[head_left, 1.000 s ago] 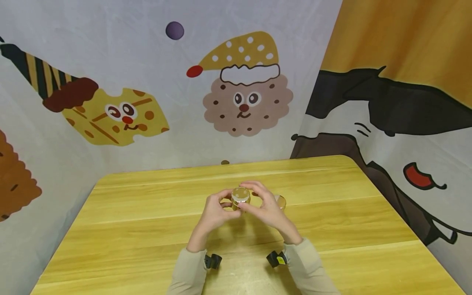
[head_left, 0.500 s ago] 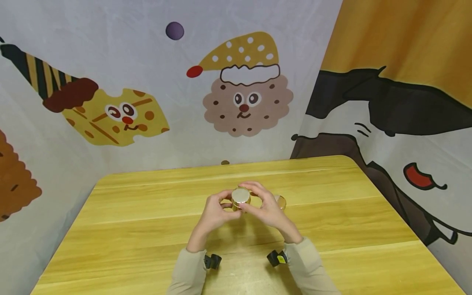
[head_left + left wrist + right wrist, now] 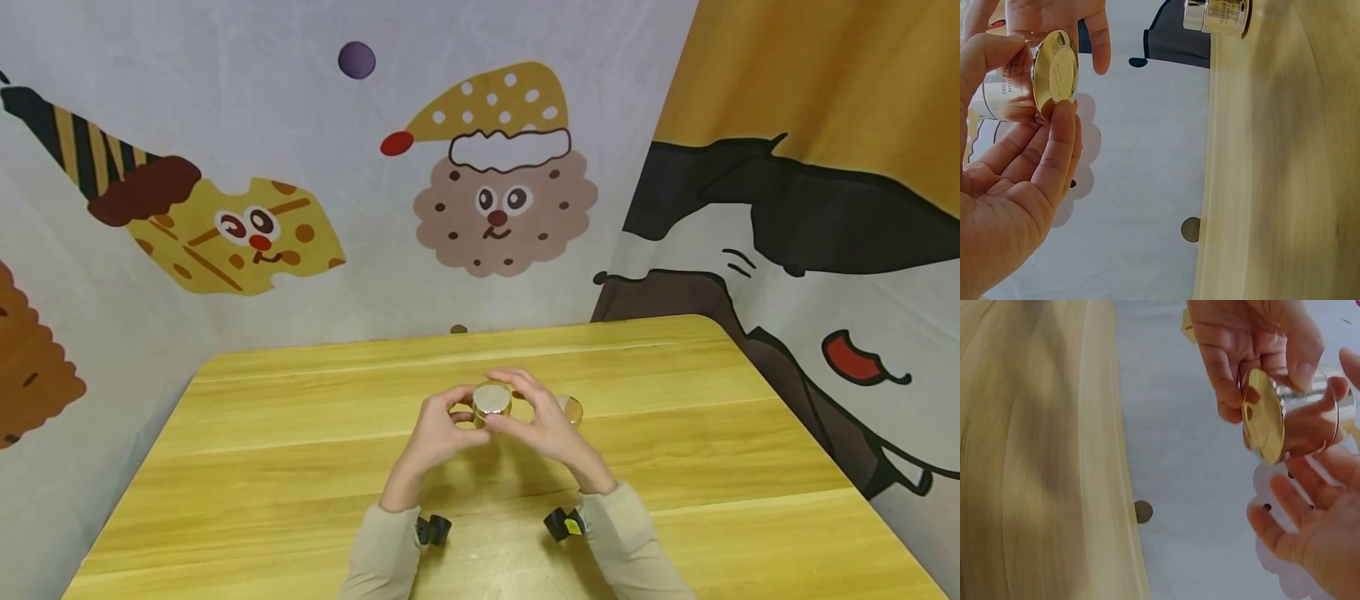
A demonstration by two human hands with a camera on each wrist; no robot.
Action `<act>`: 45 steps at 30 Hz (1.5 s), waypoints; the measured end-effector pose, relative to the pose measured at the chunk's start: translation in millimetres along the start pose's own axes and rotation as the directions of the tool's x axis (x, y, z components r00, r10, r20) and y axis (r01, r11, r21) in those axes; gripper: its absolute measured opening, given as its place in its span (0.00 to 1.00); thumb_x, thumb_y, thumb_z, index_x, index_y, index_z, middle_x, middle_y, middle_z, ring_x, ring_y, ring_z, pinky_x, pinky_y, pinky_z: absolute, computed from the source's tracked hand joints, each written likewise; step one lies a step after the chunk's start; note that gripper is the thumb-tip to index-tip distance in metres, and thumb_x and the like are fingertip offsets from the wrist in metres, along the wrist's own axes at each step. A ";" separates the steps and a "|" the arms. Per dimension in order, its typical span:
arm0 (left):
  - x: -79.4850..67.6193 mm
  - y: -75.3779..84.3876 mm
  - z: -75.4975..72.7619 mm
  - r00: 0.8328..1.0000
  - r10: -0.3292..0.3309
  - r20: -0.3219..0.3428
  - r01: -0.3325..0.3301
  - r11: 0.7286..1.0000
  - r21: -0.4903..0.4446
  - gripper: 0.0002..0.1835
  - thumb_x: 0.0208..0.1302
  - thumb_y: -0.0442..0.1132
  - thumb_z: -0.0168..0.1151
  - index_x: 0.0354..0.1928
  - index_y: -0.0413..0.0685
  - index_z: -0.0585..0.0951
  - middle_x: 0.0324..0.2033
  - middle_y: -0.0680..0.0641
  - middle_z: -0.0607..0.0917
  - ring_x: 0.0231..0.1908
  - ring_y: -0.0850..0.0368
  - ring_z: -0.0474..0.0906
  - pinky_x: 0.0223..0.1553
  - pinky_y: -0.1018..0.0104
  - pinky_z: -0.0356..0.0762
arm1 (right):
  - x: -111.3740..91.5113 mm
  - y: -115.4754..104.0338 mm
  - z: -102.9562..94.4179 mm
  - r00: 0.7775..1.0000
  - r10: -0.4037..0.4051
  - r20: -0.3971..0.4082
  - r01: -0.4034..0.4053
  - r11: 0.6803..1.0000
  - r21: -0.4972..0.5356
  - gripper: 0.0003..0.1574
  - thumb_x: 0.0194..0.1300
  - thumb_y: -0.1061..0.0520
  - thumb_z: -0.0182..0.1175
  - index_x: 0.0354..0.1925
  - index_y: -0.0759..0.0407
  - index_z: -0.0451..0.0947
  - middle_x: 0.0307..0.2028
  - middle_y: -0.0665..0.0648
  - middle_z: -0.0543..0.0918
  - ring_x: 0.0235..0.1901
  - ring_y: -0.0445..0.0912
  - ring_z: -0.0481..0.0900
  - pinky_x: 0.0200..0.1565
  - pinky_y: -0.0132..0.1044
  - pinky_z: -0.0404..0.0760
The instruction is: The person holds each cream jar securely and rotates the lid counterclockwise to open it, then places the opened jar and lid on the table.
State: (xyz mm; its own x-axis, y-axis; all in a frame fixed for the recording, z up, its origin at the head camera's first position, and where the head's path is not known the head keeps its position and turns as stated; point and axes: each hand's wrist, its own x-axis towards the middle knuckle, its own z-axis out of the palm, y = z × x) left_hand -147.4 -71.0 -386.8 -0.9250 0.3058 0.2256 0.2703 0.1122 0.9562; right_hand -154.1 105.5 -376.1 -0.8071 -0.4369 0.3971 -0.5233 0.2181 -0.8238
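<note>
A shiny gold cosmetic cream jar [image 3: 492,400], with small print on its side, is held up over the table between both hands. My left hand [image 3: 435,429] grips its lower body, thumb on one side and fingers on the other. In the left wrist view, its gold base [image 3: 1055,78] faces the camera beside the fingertips. My right hand [image 3: 543,425] curls round the upper part, thumb at the near side and fingertips at the far side. The jar's flat round top shows pale in the head view. In the right wrist view, the right fingers [image 3: 1310,515] are spread around the lid end.
A second gold jar [image 3: 1225,15] stands on the wooden table [image 3: 300,467], partly hidden behind the right hand in the head view. A cloth wall with printed cartoon figures [image 3: 502,212] rises behind the table. Dark cameras [image 3: 433,530] sit at both wrists.
The held jar's top went from gold with mirrored patterns to a plain pale face, and its outline shifted slightly. Both hands stay almost in place.
</note>
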 end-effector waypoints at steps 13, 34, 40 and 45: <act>-0.1 1.8 0.6 1.000 0.003 0.003 -0.004 1.000 0.012 0.24 0.46 0.22 0.67 0.50 0.26 0.76 0.37 0.38 0.80 0.39 0.52 0.75 0.45 0.59 0.81 | -0.2 15.5 -0.1 0.998 -0.018 -0.059 0.017 0.999 -0.028 0.26 0.53 0.70 0.65 0.52 0.70 0.74 0.54 0.68 0.73 0.55 0.60 0.69 0.52 0.55 0.70; -0.5 0.6 0.3 1.000 0.008 -0.007 -0.008 1.000 0.019 0.23 0.45 0.21 0.65 0.48 0.27 0.78 0.36 0.39 0.80 0.39 0.52 0.74 0.44 0.56 0.81 | -1.8 41.6 4.8 0.998 -0.030 -0.050 0.030 1.000 -0.007 0.27 0.54 0.62 0.67 0.54 0.59 0.75 0.56 0.59 0.74 0.56 0.52 0.68 0.51 0.61 0.68; -0.6 0.5 -0.3 1.000 -0.008 -0.007 0.008 1.000 0.028 0.22 0.45 0.22 0.66 0.48 0.28 0.78 0.34 0.43 0.80 0.39 0.54 0.74 0.45 0.58 0.81 | -1.9 42.5 4.8 0.999 -0.035 -0.028 0.036 0.999 0.022 0.27 0.57 0.62 0.65 0.56 0.61 0.74 0.57 0.60 0.73 0.56 0.53 0.69 0.53 0.59 0.70; 1.3 -11.8 0.0 1.000 -0.008 -0.012 0.008 1.000 0.017 0.23 0.45 0.22 0.66 0.48 0.28 0.78 0.34 0.45 0.79 0.38 0.55 0.74 0.44 0.58 0.81 | -1.3 42.5 5.4 0.999 -0.034 -0.030 0.035 0.999 0.016 0.29 0.56 0.66 0.65 0.57 0.64 0.73 0.57 0.62 0.73 0.56 0.53 0.69 0.54 0.55 0.70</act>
State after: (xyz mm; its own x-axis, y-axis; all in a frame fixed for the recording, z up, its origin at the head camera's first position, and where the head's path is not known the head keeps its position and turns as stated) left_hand -151.8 -71.9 -397.7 -0.9301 0.2936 0.2206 0.2676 0.1305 0.9546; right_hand -173.8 110.6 -413.7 -0.7964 -0.4179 0.4371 -0.5468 0.1891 -0.8156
